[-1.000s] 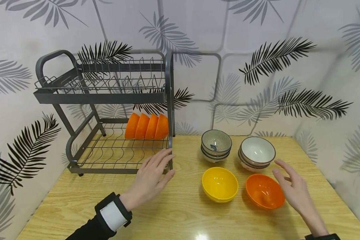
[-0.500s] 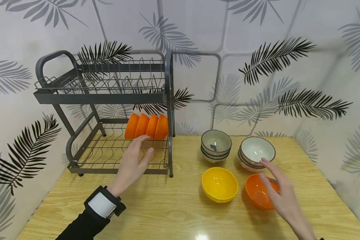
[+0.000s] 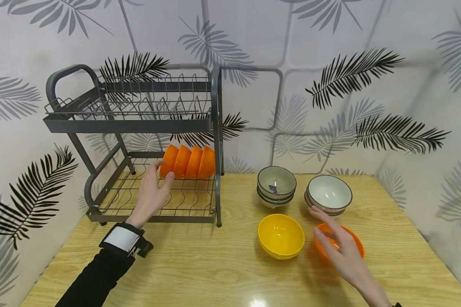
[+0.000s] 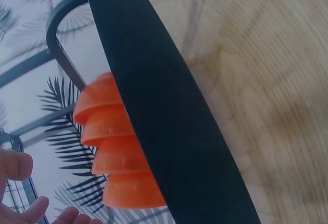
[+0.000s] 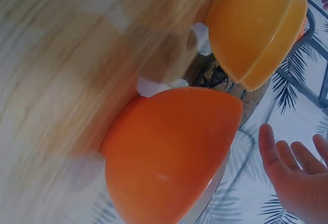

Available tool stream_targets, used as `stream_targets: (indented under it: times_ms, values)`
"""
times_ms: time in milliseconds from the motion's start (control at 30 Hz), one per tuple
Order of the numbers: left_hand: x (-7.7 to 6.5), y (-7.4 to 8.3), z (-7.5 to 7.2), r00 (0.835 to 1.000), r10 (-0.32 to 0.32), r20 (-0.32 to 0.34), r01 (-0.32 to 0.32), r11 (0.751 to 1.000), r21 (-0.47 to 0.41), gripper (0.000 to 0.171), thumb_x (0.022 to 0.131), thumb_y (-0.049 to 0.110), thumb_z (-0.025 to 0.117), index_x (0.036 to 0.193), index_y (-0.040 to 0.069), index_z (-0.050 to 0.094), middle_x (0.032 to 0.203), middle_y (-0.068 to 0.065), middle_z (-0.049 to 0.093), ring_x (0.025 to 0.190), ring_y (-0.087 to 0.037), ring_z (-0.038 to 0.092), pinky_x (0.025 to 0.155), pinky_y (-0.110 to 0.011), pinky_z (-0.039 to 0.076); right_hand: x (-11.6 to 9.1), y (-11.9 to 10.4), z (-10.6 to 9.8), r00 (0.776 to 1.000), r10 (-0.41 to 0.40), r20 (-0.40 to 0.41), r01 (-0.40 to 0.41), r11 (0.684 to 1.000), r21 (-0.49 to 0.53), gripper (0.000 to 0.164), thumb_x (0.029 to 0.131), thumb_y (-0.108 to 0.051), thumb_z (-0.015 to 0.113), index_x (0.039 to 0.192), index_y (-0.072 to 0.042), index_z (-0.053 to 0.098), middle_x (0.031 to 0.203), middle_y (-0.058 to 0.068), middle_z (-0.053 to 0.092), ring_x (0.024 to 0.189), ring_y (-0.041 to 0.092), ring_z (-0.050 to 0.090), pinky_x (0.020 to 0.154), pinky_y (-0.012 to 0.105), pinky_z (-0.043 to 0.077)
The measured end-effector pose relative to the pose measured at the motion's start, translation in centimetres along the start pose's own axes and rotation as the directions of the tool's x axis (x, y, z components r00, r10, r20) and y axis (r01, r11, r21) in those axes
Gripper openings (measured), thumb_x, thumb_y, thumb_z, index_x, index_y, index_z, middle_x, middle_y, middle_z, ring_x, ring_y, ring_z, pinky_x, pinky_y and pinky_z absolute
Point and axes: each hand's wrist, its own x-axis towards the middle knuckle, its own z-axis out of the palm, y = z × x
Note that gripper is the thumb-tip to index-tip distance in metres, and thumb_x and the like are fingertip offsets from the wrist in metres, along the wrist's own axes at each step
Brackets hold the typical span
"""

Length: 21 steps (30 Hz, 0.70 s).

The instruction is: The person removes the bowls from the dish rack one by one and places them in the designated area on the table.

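Several orange bowls [image 3: 195,163] stand on edge in a row on the lower tier of a dark grey dish rack [image 3: 138,219]. My left hand [image 3: 150,192] reaches over that tier, thumb and fingers spread beside the leftmost bowl. In the left wrist view, fingers [image 4: 18,165] show at the lower left, apart from the orange row. My right hand [image 3: 342,251] hovers with extended fingers over another orange bowl [image 3: 357,244] on the table, partly covering it. The right wrist view shows this orange bowl [image 5: 169,152] from the side, with the right hand [image 5: 297,172] beyond its rim.
Nested yellow bowls [image 3: 281,236] sit left of the orange bowl on the table. Behind them are a stack of speckled grey bowls [image 3: 276,183] and a stack of white-lined bowls [image 3: 330,192]. The rack's wire upper tier [image 3: 138,108] overhangs the lower one. A leaf-patterned wall stands behind.
My left hand has moved left and away from me, from the rack's front right corner to the leftmost racked bowl. My right hand has shifted left across the orange bowl on the table.
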Motion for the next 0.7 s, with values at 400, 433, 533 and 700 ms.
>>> stream_targets:
  times_ms: [400,433,533,700]
  values:
    - [2.2,-1.1,-0.9,0.99,-0.12,0.076,0.119,0.993,0.011,0.059,0.106,0.021,0.046,0.153,-0.008,0.023,0.156,-0.033,0.029,0.145,-0.046,0.031,0.12,-0.059,0.03,0.3,-0.4,0.6,0.999,-0.026,0.036,0.026,1.0,-0.004,0.044,0.099,0.0,0.057,0.142,-0.014,0.056,0.153,-0.017,0.047,0.136,-0.015,0.04,0.096,0.003,0.043]
    - [2.4,-1.2,-1.0,0.987,-0.135,0.088,0.134,0.991,0.013,0.06,0.106,0.021,0.045,0.153,-0.008,0.021,0.157,-0.033,0.027,0.146,-0.046,0.03,0.12,-0.059,0.03,0.4,-0.4,0.7,0.999,-0.033,0.035,0.033,0.999,0.0,0.044,0.099,0.0,0.057,0.142,-0.013,0.056,0.152,-0.017,0.047,0.136,-0.014,0.041,0.096,0.003,0.043]
    - [3.1,-1.3,-1.1,0.977,-0.175,0.124,0.175,0.984,0.016,0.064,0.107,0.024,0.043,0.155,-0.008,0.016,0.16,-0.033,0.023,0.149,-0.046,0.027,0.122,-0.059,0.027,0.6,-0.6,0.9,0.998,-0.04,0.04,0.04,0.999,-0.002,0.044,0.099,0.0,0.057,0.141,-0.012,0.057,0.153,-0.014,0.048,0.136,-0.015,0.04,0.096,0.003,0.043]
    - [3.9,-1.6,-1.1,0.962,-0.227,0.154,0.224,0.974,0.036,0.067,0.108,0.025,0.042,0.157,-0.007,0.01,0.162,-0.034,0.02,0.15,-0.046,0.024,0.122,-0.058,0.027,0.9,-0.9,1.3,0.997,-0.02,0.077,0.022,1.0,-0.017,0.043,0.101,-0.004,0.056,0.143,-0.012,0.055,0.154,0.008,0.049,0.136,-0.017,0.037,0.095,0.011,0.049]
